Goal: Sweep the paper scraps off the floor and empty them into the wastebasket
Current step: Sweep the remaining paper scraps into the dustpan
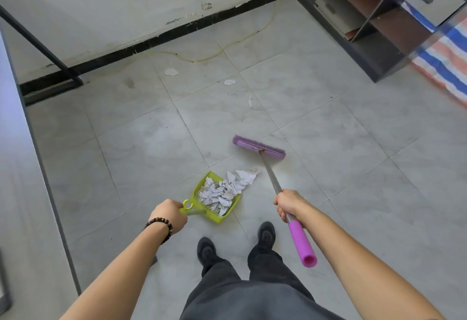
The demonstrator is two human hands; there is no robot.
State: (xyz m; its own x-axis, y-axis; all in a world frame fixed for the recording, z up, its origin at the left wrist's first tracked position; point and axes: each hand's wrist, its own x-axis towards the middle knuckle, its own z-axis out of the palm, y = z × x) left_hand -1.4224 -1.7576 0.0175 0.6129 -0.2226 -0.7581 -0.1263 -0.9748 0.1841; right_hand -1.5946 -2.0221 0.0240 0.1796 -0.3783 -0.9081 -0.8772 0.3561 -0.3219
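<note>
Broom (272,173): purple head far out, shaft running back to the pink grip.
Dustpan (201,183): green, on the floor, mouth facing away.
Paper scraps (222,193): white, torn, heaped inside.
Left hand (168,216): gripped the dustpan's handle.
Right hand (288,204): gripped the shaft.

**One head-worn camera, aimed steeply down at the floor**

The single wide-angle view sits at the person's head and faces forward and down. Both forearms enter from the bottom edge, close below the lens. The left hand (168,215) grips the green dustpan (202,182) and the right hand (288,204) grips the broom (257,146) shaft. The shoes (266,235) stand at lower centre, almost straight beneath. The tiled floor (353,168) fills most of the frame, and the wall (101,16) crosses the top, farthest off. Straight edges bow near the borders.
</note>
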